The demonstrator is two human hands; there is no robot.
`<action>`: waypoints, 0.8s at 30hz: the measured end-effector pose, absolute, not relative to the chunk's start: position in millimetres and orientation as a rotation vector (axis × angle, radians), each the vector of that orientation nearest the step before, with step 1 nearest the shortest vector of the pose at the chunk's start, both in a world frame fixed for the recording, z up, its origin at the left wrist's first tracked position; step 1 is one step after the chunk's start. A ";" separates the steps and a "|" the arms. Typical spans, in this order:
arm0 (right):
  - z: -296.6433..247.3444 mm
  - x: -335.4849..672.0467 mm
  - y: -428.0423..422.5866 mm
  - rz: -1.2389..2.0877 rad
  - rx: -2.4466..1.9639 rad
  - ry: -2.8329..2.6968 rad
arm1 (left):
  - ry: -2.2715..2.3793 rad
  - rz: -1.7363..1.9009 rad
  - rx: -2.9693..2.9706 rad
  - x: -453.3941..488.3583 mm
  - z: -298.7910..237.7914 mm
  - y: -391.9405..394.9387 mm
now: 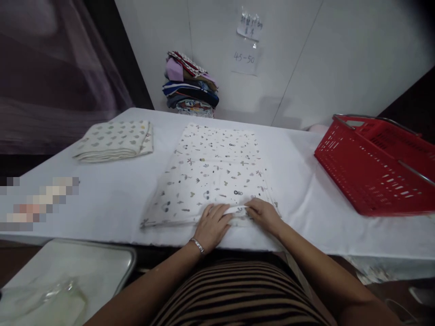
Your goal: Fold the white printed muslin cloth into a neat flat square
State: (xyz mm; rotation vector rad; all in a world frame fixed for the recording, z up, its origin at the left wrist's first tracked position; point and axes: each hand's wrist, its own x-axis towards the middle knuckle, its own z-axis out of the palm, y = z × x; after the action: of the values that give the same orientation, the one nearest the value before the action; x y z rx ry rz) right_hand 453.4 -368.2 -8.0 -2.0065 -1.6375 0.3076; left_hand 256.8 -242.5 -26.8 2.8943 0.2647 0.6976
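Observation:
A white cloth with small grey and coloured prints lies folded in a rectangle on the white-covered table. My left hand, with a bracelet at the wrist, rests on its near edge, fingers stretched over the fabric. Just to the right, my right hand has its fingers closed on the cloth's near edge, where the fabric is lifted into a small ridge. The right fingertips are partly hidden by the hand and the fabric.
A folded cream cloth with leaf-like prints lies at the left. The red plastic basket stands at the right. Behind the table rises a stack of folded fabrics against the wall. A pale stool or chair seat is at the lower left.

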 end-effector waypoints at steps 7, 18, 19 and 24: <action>-7.0 456.7 -367.4 0.293 -1.966 -1.690 | -0.053 0.715 3.024 290.4 -30.4 -256.4; -22.6 438.7 -432.0 -0.355 -1.916 -1.738 | 0.079 0.803 2.629 297.7 -11.7 -260.7; -24.7 439.9 -433.2 -0.391 -1.969 -1.723 | 0.083 0.787 2.611 297.8 -12.3 -261.0; -26.7 453.0 -435.3 -0.426 -2.135 -1.729 | 0.058 0.721 2.634 299.4 -16.0 -262.0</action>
State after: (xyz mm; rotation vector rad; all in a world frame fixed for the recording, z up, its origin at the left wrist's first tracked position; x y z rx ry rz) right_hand 453.0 -435.3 -26.7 -2.1351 -1.7295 -0.4256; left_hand 299.4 -262.0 -16.0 2.6336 0.0584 0.7208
